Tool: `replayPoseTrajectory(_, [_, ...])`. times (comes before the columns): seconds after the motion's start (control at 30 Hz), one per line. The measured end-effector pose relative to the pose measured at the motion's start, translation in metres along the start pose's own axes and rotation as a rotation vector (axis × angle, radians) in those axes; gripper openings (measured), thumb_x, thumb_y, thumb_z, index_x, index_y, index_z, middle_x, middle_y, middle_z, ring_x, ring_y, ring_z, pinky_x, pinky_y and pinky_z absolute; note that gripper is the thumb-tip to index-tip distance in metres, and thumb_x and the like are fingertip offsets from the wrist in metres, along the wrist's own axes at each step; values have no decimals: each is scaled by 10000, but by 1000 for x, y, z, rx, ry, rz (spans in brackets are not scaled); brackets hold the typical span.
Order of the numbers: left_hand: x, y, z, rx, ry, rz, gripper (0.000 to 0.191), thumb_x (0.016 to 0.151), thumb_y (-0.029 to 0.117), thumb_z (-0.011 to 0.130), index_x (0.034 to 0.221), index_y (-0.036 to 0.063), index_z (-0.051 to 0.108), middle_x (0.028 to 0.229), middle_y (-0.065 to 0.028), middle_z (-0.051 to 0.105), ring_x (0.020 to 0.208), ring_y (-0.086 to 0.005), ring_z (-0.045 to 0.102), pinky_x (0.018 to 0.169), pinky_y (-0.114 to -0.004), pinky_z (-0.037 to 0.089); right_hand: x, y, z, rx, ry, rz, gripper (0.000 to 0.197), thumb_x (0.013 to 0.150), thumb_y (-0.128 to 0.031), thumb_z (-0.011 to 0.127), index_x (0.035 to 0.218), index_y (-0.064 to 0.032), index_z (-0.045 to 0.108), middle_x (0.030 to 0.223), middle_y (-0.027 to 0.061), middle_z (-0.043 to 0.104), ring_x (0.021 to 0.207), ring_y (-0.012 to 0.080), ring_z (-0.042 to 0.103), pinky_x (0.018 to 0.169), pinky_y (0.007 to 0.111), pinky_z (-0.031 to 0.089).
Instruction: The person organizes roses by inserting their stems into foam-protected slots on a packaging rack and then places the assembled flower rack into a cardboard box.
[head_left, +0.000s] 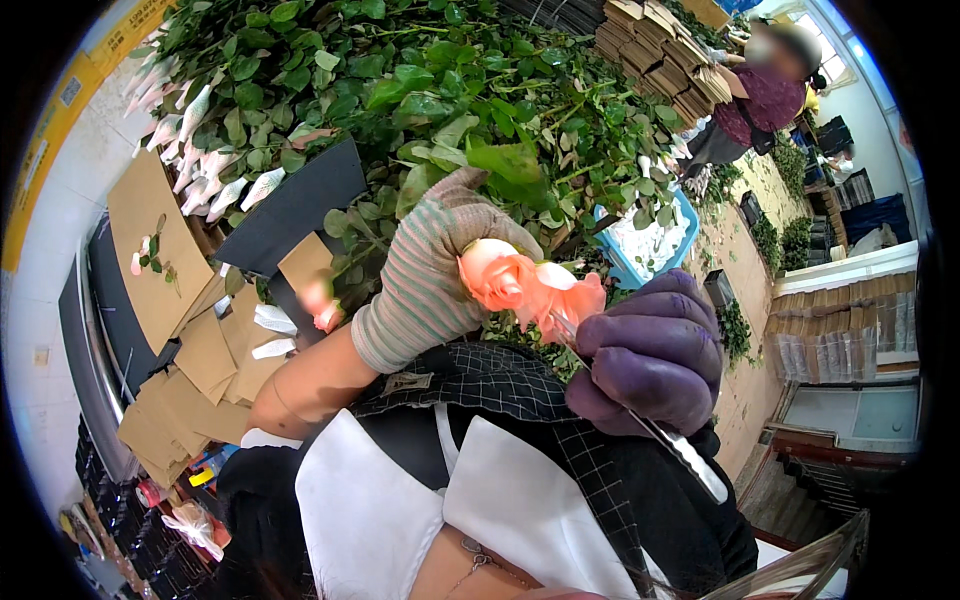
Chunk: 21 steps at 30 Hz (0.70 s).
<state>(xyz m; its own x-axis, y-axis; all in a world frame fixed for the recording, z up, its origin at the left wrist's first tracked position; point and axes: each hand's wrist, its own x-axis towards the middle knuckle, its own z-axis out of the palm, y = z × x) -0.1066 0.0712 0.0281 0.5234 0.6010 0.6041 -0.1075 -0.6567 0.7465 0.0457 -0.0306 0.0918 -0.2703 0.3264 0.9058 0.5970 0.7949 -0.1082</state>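
Note:
My left hand (431, 266), in a striped knit glove, is closed around peach-pink rose blooms (499, 276) held in front of my chest. Their stems are hidden by the hand and the leaves. A thick purple glove covers my right hand (652, 356), which grips a slender metal tool (679, 457). The tool's thin end reaches the petals of the right-hand bloom (574, 300); whether it pinches them I cannot tell. Another pinkish bloom (324, 307), partly blurred, lies beside my left wrist.
Leafy rose stems (420, 82) are heaped ahead, with white-sleeved buds (199, 172) at left. A blue basket (694, 217) holds white sleeves. Cardboard pieces (150, 247) and a dark board (300, 206) lie left. A person (761, 101) stands by stacked cardboard (652, 56) at upper right.

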Motion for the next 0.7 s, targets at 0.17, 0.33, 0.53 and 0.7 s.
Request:
replayPoseTrajectory(0.17, [-3, 1, 0, -19, -10, -34, 221, 603, 216, 801, 784, 162, 684, 722, -4, 647, 805, -209, 632, 1082, -478, 291, 13, -8, -1, 10, -30, 116, 357, 587, -122, 854, 881, -115, 652, 802, 24, 640, 567, 163, 602, 508, 284, 424])
replayPoseTrajectory(0.33, [-3, -2, 0, -32, -23, 19, 199, 630, 225, 785, 778, 151, 675, 723, -8, 646, 770, -194, 634, 1082, -477, 293, -3, 5, -8, 126, -60, 202, 311, 618, -64, 830, 885, -75, 672, 746, 41, 643, 531, 151, 572, 498, 274, 415])
replayPoseTrajectory(0.53, [-4, -1, -3, -24, -28, 38, 178, 664, 232, 774, 774, 137, 670, 749, -17, 660, 771, -179, 641, 1077, -461, 301, -22, 20, 5, 445, 171, 453, 186, 741, 42, 716, 898, -36, 654, 710, 112, 661, 562, 151, 562, 490, 264, 396])
replayPoseTrajectory(0.7, [-8, -5, -3, -110, 13, 21, 200, 642, 265, 795, 765, 161, 677, 746, 1, 655, 792, -173, 641, 1073, -445, 306, -32, 21, 13, 446, 489, 440, 112, 814, -28, 686, 883, -34, 598, 704, 109, 644, 533, 141, 509, 485, 263, 378])
